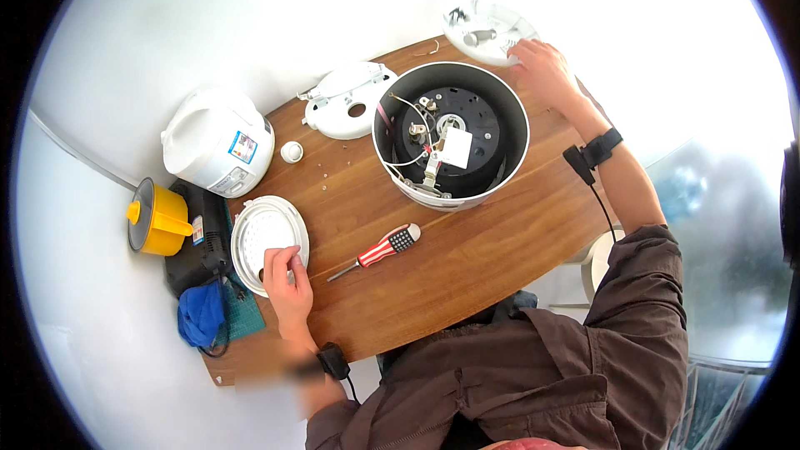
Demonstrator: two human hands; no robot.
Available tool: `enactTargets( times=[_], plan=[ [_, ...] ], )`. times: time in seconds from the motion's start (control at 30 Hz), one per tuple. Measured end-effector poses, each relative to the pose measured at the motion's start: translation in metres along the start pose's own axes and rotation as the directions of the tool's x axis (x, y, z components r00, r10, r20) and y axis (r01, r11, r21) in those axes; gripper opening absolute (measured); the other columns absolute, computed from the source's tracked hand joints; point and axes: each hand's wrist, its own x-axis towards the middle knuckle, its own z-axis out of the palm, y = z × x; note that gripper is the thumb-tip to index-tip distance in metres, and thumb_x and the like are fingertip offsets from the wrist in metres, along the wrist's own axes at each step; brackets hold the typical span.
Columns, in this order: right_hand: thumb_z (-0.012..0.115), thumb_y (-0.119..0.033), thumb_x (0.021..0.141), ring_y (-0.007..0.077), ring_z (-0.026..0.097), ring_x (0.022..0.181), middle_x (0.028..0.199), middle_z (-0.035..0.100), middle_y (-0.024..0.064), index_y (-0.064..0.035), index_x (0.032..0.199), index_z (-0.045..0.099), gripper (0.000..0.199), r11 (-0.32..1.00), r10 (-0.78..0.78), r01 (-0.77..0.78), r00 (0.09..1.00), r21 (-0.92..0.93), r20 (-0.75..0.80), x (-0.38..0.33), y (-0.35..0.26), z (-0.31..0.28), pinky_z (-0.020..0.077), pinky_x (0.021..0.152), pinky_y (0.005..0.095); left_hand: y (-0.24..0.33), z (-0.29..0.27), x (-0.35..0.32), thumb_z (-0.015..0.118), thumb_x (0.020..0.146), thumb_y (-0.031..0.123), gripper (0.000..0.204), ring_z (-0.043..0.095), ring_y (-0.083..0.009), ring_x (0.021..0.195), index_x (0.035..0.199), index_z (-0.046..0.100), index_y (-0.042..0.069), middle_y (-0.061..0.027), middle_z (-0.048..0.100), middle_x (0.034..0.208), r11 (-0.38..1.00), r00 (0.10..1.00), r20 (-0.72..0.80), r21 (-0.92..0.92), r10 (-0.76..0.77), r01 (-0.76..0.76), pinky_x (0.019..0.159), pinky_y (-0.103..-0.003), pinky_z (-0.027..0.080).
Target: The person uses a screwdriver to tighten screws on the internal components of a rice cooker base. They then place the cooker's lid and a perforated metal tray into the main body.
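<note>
My right hand (546,73) is at the far right, its fingers closed on the rim of a round white bowl-shaped cover (482,27) with small loose parts in it. My left hand (289,283) rests at the near right edge of a round white lid with a metal inner plate (258,232). Its fingers are loosely bent, with nothing visible in them. Between my hands stands an opened rice cooker body (450,137), its inside turned up, showing wires, a black base and a white plate. A screwdriver (383,248) with a striped, star-patterned handle lies in front of it.
A white rice cooker housing (218,143) stands at the left, beside a small white round cap (292,152). A white cover with a hole (348,104) lies behind. At the left edge are a yellow cup (162,221), a black case (196,258), blue cloth (201,315) and several tiny screws.
</note>
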Motion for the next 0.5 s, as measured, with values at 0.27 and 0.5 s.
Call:
enactTargets(
  times=[0.27,0.5],
  plan=[
    [0.069,-0.013,0.087,0.0294,0.064,0.104,0.107,0.069,0.0054,-0.0088,0.111,0.067,0.024,0.993,-0.116,0.114,0.991,-0.04,-0.06,0.03,-0.017,-0.045,0.0511,0.091,0.044,0.045,0.009,0.036,0.067,0.084,-0.009,0.021,0.06,-0.0299,0.078,0.102,0.068,0.002,-0.0132,0.06,0.092,0.97,0.97,0.054,-0.076,0.237,-0.233,0.066,-0.037,0.047],
    [0.074,-0.015,0.086,0.028,0.066,0.098,0.102,0.069,0.0038,-0.0109,0.107,0.069,0.022,0.983,-0.179,0.182,0.962,-0.007,-0.206,0.043,-0.057,-0.078,0.0533,0.088,0.0431,0.091,0.015,0.105,0.069,0.084,-0.007,0.022,0.06,-0.0292,0.078,0.103,0.069,0.003,-0.0126,0.06,0.094,0.889,0.904,-0.073,-0.163,0.421,-0.427,0.066,-0.038,0.048]
  ],
)
